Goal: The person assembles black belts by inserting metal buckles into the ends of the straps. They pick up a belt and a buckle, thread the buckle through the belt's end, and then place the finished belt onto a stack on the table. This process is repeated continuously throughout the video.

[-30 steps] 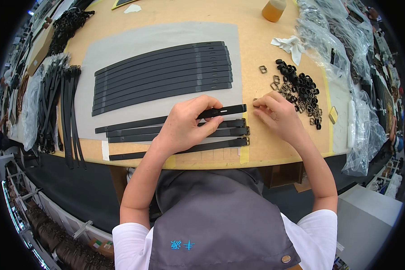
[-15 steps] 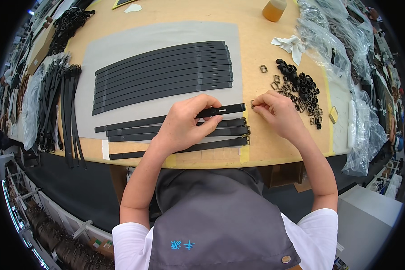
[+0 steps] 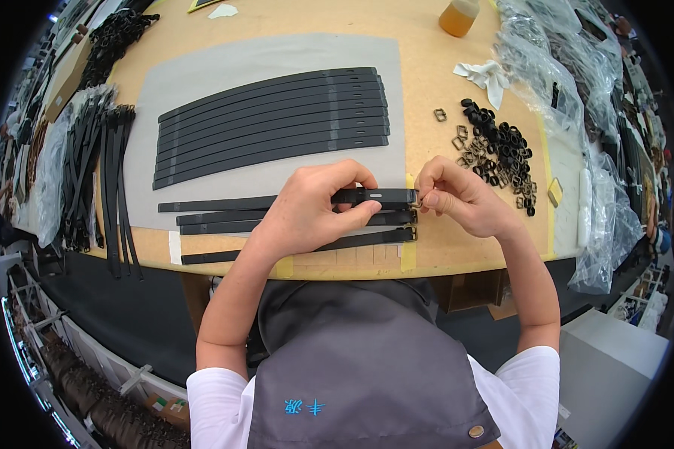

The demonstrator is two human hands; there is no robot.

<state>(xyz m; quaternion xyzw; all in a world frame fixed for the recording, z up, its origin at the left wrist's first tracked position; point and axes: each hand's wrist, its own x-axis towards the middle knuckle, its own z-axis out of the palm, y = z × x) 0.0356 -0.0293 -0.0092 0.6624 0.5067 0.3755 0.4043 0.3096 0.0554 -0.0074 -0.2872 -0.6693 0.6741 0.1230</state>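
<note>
My left hand (image 3: 316, 209) pinches a black strap (image 3: 225, 203) near its right end, holding it flat on the grey mat (image 3: 202, 75). At that strap's tip my right hand (image 3: 457, 196) pinches a small metal buckle (image 3: 416, 201) against it. Three more black straps (image 3: 232, 221) lie just below, partly under my left hand; the lowest strap (image 3: 367, 238) carries a buckle at its right end. A row of several black straps (image 3: 273, 116) lies farther back on the mat.
A pile of loose metal and black buckles (image 3: 498, 150) sits right of my right hand. Clear plastic bags (image 3: 577, 97) crowd the right edge. Bundles of black straps (image 3: 97, 172) lie at the left. An amber bottle (image 3: 457, 16) and a white rag (image 3: 487, 75) stand far back.
My right hand has shifted slightly left, bringing the buckle up to the strap's tip. My left hand keeps its hold on the strap.
</note>
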